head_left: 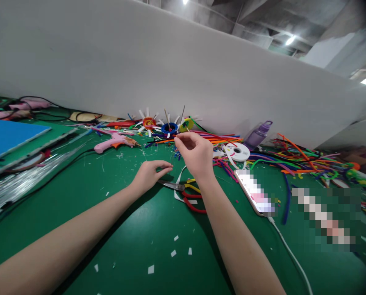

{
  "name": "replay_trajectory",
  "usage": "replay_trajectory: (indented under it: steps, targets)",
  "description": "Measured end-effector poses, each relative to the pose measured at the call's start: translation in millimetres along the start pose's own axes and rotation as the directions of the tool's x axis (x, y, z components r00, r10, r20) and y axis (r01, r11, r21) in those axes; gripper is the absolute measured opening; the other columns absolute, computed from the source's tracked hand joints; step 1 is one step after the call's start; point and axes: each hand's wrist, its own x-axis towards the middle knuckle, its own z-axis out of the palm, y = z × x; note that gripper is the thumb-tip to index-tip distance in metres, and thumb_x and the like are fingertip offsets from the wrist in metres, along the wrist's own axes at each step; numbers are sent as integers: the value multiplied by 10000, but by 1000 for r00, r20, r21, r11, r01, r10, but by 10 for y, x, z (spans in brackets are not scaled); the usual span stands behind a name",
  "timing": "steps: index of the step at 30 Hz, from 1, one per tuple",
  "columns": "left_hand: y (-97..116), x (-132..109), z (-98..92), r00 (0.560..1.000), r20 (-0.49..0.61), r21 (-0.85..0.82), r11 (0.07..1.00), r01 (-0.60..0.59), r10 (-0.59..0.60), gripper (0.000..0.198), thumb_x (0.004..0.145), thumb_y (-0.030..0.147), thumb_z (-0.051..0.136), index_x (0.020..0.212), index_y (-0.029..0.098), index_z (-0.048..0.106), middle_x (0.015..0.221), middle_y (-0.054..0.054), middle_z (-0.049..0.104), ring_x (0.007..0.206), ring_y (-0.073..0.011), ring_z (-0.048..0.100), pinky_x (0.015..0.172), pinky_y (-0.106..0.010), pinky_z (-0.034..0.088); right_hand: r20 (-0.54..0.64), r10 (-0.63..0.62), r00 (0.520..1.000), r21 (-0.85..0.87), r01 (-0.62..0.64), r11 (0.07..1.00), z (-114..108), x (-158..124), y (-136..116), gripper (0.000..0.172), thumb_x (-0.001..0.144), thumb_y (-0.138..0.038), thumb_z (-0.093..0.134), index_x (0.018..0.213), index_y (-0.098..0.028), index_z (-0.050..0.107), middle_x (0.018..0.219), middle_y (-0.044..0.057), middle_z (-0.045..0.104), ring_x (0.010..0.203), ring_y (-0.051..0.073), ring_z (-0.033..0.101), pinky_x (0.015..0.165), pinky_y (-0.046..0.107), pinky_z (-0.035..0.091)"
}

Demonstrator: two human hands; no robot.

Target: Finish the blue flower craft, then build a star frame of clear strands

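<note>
My right hand (194, 153) is raised over the green table (130, 229), its fingertips pinched on a thin stick that rises toward the blue pipe-cleaner wheel (169, 128). My left hand (150, 173) rests on the table to its left, fingers curled with thumb and forefinger pinched; what they hold is too small to make out. Red-handled scissors (185, 193) lie between my wrists on a white strip. An orange-red wheel (148, 122) and a yellow wheel (186, 124) stand beside the blue one.
A pink glue gun (115, 141) lies at the left with black cables. A white tape roll (239, 151), a phone (255, 192) on a white cable, a purple bottle (258, 134) and heaps of coloured pipe cleaners (302, 159) fill the right. A blue sheet (7, 137) is far left.
</note>
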Motion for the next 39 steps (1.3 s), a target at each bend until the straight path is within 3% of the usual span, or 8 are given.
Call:
replay_trajectory:
  steps: [15, 34, 36, 39]
  targets:
    - [-10, 1, -2, 1000, -15, 61, 998, -5, 6, 217, 806, 405, 610, 829, 222, 725, 864, -16, 750, 819, -205, 688, 758, -285, 499, 9, -2, 1000, 35, 1, 999, 19, -9, 23, 135, 831, -284, 581, 873, -196, 675, 798, 13, 715, 703, 134, 674, 709, 251, 536]
    - [0, -5, -11, 999, -18, 111, 993, -48, 50, 199, 819, 385, 597, 814, 226, 717, 855, -32, 739, 833, -212, 646, 820, -344, 460, 2, -14, 1000, 54, 14, 998, 18, 1, 21, 123, 827, -267, 587, 862, -185, 672, 786, 13, 707, 694, 124, 667, 693, 243, 529]
    - [12, -2, -20, 997, -53, 95, 994, -51, 57, 203, 828, 381, 589, 880, 221, 703, 896, -39, 731, 868, -212, 645, 844, -346, 459, -38, -7, 999, 83, 10, 996, 1, 13, 18, 122, 821, -271, 597, 861, -183, 673, 790, 17, 706, 699, 127, 668, 692, 249, 533]
    - [69, -12, -54, 972, -206, 69, 993, -98, 110, 243, 870, 325, 530, 1050, 196, 630, 1071, -72, 670, 1011, -208, 601, 902, -350, 445, -145, 22, 989, 149, 0, 989, -35, 34, -2, 126, 814, -284, 609, 870, -189, 670, 817, 17, 708, 733, 128, 672, 730, 265, 542]
